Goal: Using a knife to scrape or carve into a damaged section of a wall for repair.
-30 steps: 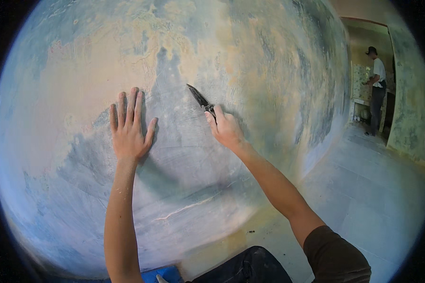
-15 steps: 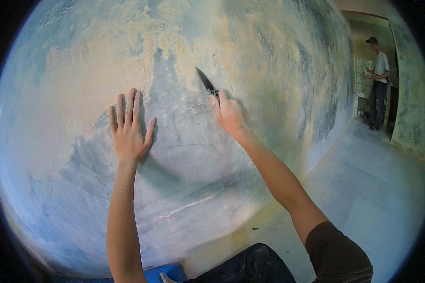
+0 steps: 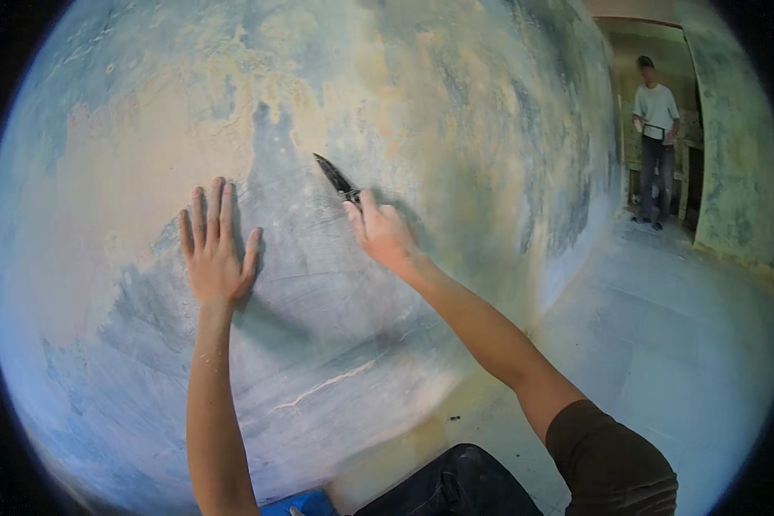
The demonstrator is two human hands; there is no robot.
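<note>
Well above the wall's bottom edge, the left hand (image 3: 218, 267) lies palm-down against the mottled blue-grey and cream wall (image 3: 159, 138), fingers pointing up and slightly spread, thumb angled out to the right. Its forearm (image 3: 211, 396) rises nearly upright. Apart from it, nearer the wall's right edge, the right hand (image 3: 387, 234) is closed around the handle of a dark, pointed knife (image 3: 334, 176); the blade slants up and left over the wall, though I cannot tell whether its tip touches. The right arm (image 3: 482, 335) reaches diagonally up-left from a dark sleeve (image 3: 611, 456). Below both hands, a pale crack (image 3: 331, 384) slants above the bottom edge.
</note>
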